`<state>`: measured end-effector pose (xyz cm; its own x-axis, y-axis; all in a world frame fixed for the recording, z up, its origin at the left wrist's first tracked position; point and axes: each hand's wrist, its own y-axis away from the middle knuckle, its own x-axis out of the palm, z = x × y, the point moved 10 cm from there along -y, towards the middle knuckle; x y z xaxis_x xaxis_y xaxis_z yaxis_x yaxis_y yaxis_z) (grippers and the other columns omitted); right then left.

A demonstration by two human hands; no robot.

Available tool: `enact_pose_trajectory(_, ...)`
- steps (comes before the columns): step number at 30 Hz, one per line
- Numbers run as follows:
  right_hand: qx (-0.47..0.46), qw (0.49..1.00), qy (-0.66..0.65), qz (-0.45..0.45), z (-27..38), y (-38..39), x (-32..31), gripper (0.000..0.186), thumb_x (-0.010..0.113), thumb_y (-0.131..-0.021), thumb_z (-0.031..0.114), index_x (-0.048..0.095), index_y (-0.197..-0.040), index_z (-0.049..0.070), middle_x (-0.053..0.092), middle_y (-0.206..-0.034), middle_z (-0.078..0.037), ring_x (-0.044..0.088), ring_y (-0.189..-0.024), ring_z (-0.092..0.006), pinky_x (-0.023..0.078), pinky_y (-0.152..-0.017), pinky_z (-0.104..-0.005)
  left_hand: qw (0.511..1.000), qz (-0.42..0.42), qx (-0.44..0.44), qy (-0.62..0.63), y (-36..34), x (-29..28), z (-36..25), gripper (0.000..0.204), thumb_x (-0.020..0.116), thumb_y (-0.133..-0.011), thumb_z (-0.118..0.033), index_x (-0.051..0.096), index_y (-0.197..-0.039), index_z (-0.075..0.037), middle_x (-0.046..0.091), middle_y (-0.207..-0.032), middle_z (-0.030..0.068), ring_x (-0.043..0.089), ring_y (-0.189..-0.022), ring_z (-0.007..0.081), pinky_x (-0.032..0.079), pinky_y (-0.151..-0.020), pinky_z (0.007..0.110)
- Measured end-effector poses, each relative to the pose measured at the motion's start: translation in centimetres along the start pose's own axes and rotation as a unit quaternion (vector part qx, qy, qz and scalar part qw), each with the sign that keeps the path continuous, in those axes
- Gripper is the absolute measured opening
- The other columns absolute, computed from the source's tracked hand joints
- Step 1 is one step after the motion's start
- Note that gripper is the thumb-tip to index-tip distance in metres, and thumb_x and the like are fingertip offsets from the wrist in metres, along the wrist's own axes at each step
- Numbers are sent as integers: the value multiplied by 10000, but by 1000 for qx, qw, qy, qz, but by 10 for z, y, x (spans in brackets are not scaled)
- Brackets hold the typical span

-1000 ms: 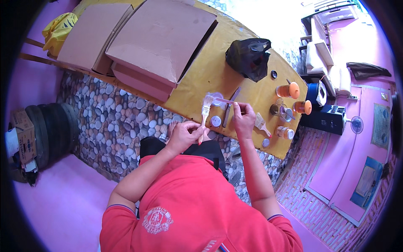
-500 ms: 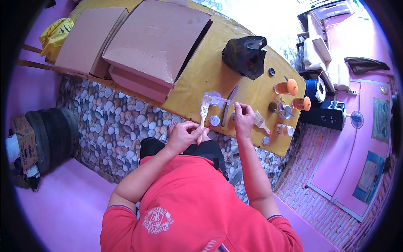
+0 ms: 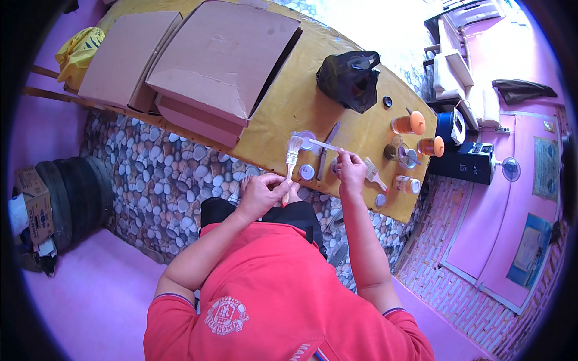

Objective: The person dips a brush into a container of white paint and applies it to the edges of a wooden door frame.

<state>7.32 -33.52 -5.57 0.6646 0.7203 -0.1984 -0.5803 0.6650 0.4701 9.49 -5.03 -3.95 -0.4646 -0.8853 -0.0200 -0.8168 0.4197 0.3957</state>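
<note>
the person wears a red shirt [image 3: 271,289] and black shorts [image 3: 226,210], and both forearms reach forward to the table [image 3: 301,78]. the left hand [image 3: 264,191] is closed, and its fingers pinch the handle of a paint brush [image 3: 291,157]; this brush is held with the bristles upward, in front of the near edge of the table. the right hand [image 3: 350,171] is also closed, and it grips between thumb and fingers one end of a thin pale strip [image 3: 324,144]. the other end of the strip points toward the bristles, but i cannot tell if they touch. just beyond the bristles is a round shallow dish [image 3: 307,140], and near it a small round container [image 3: 307,172]. a long narrow tool [image 3: 327,153] lies between the dish and the right hand. to the right of this hand lie a second brush [image 3: 374,173] and a jar with white lid [image 3: 407,185]. farther are a clear glass [image 3: 394,151] and two jars with orange lids [image 3: 409,123]. a black plastic bag [image 3: 349,81] stands toward the far side, and cardboard boxes [image 3: 223,57] occupy the left part of the table.
</note>
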Motion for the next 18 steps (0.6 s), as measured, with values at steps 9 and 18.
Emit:
enact_pose_trajectory(9,-45,999,-3,0,9,4,0,201,749,-963,182,690,-901,0,653,-751,-12,549,-567,-53,432,-506,-223,1000,8,14,13,-1,3,-3,287,701,-1004,-227,744,-919,44,693,-734,20,606,-675,63,503,-644,253)
enact_pose_trajectory(18,-226,962,155,-7,37,20,12,230,743,-966,200,718,-944,-28,718,-808,-51,652,-727,-104,538,-695,-274,999,16,2,42,-3,5,1,275,709,-996,-212,742,-928,53,693,-721,20,610,-658,67,505,-634,261)
